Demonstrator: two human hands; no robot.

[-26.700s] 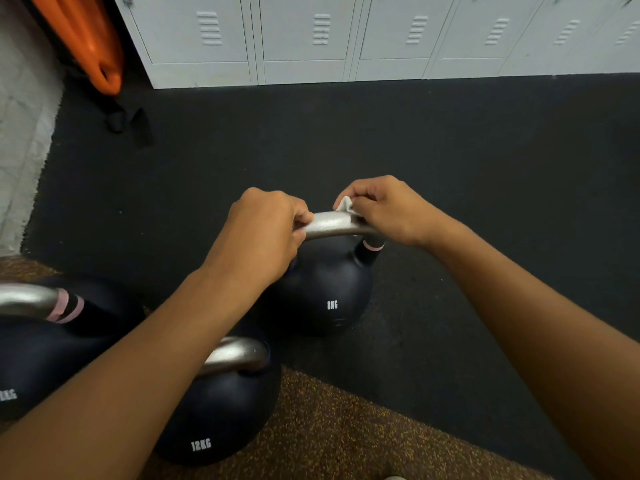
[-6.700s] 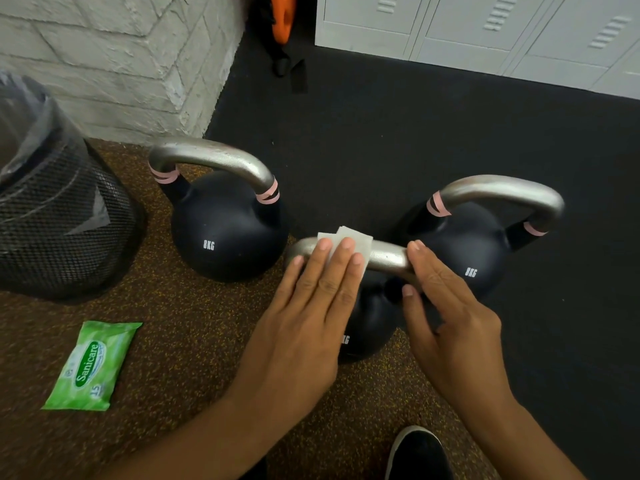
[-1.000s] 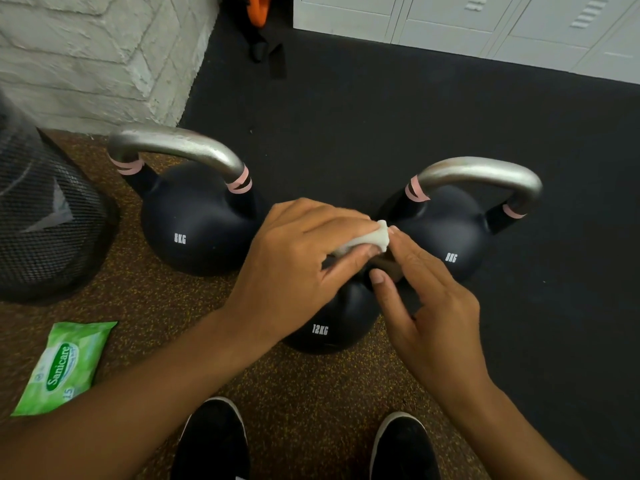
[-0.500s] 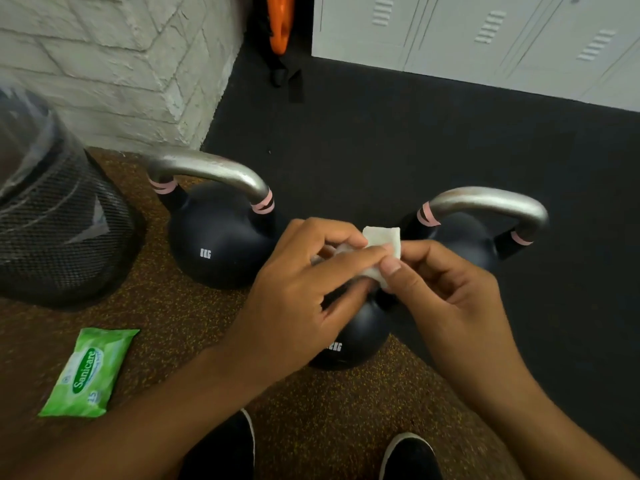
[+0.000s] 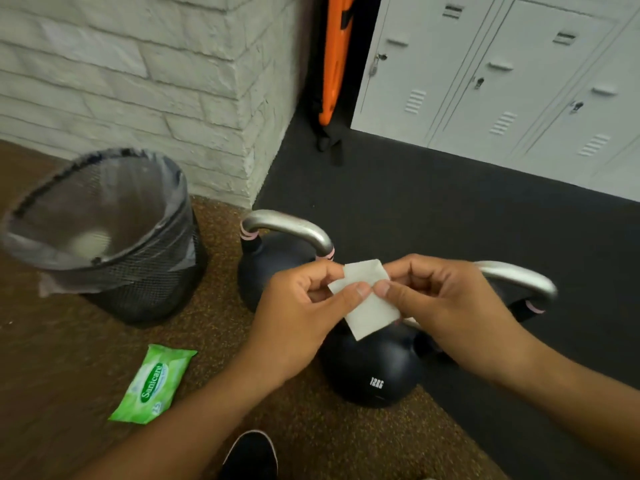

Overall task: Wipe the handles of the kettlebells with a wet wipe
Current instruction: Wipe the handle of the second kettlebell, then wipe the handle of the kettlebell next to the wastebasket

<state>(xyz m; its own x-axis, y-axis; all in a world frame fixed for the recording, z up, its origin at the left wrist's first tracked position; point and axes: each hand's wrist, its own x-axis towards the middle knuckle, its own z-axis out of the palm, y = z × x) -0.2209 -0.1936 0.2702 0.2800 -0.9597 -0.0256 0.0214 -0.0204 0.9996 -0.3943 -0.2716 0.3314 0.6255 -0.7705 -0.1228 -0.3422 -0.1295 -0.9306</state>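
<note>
Both hands hold a white wet wipe [image 5: 367, 308] in the air above the kettlebells. My left hand [image 5: 304, 306] pinches its left edge and my right hand [image 5: 440, 299] pinches its right edge. Below the wipe stands a black kettlebell marked 12KG [image 5: 372, 368], its handle mostly hidden by my hands. Behind it on the left is a black kettlebell [image 5: 266, 265] with a silver handle [image 5: 287, 225]. The silver handle [image 5: 516, 277] of a third kettlebell shows to the right, behind my right hand.
A black mesh waste bin [image 5: 114, 237] with a plastic liner stands at the left by the brick wall [image 5: 156, 81]. A green pack of wet wipes [image 5: 152, 384] lies on the brown floor. My shoe [image 5: 251, 455] is at the bottom. Grey lockers [image 5: 502, 81] line the back.
The wipe has come off the 12KG kettlebell's handle and is now held up and spread flatter between both hands. The camera has tilted up, showing the whole waste bin.
</note>
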